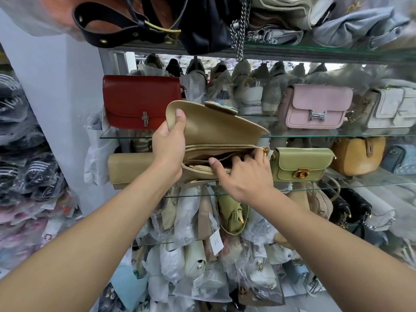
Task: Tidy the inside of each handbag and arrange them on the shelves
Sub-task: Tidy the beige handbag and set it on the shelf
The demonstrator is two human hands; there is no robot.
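The beige handbag (216, 149) lies lengthwise between both hands, flap lifted by the left hand (167, 145) clamped on its left end, while the right hand (243, 174), fingers curled over the rim, reaches into its open compartment.

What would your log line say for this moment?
left hand: holds beige bag flap open | right hand: fingers curled inside bag | step: tidying inside
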